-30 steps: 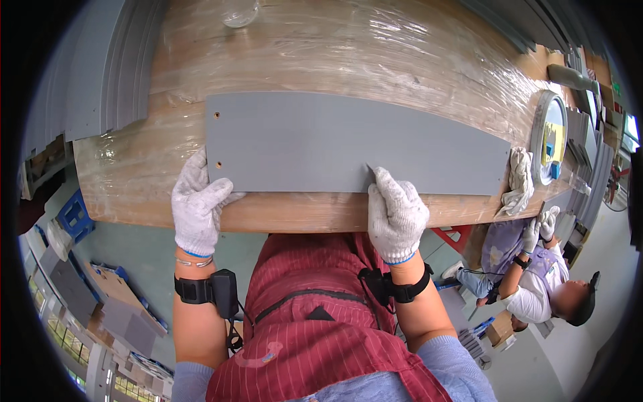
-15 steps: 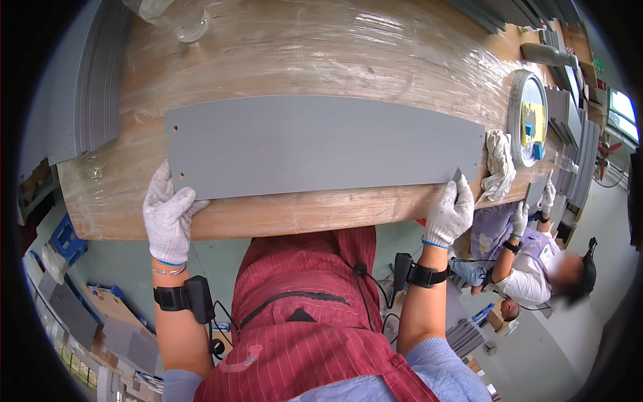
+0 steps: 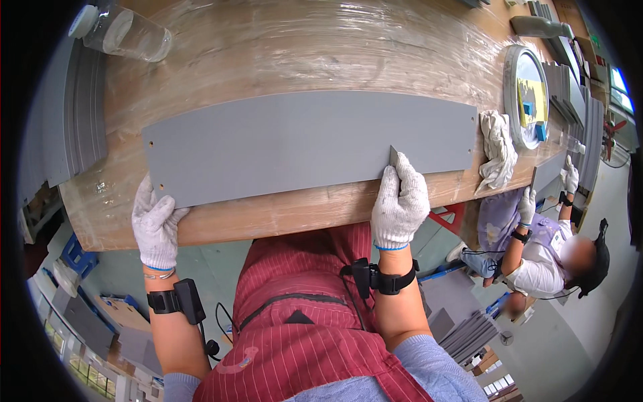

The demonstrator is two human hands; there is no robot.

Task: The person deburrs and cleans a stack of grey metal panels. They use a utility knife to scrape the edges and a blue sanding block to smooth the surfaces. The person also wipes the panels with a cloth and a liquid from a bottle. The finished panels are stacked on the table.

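A long grey panel (image 3: pixel 268 147) lies flat across the table's near side, with small holes at both ends. My left hand (image 3: pixel 155 221), in a white knit glove, grips its near left corner, thumb on top and fingers around the edge. Right of the middle, my gloved right hand (image 3: pixel 400 211) pinches a small, flat, dark grey pointed piece (image 3: pixel 393 155) between thumb and fingers. This piece sits over the panel by its near edge; whether it is a scraper blade or folded sandpaper I cannot tell.
The plastic-wrapped table (image 3: pixel 268 57) carries a clear bottle (image 3: pixel 130 35) at the far left. Grey panels (image 3: pixel 79 114) are stacked at left. Beyond the panel's right end lie a white cloth (image 3: pixel 497 149) and a round lid (image 3: pixel 512 100) with blue blocks. A co-worker (image 3: pixel 536 258) handles another panel at right.
My right hand has slid left along the panel's near edge with the small pointed piece, from the right end toward the middle. My left hand keeps the left corner.
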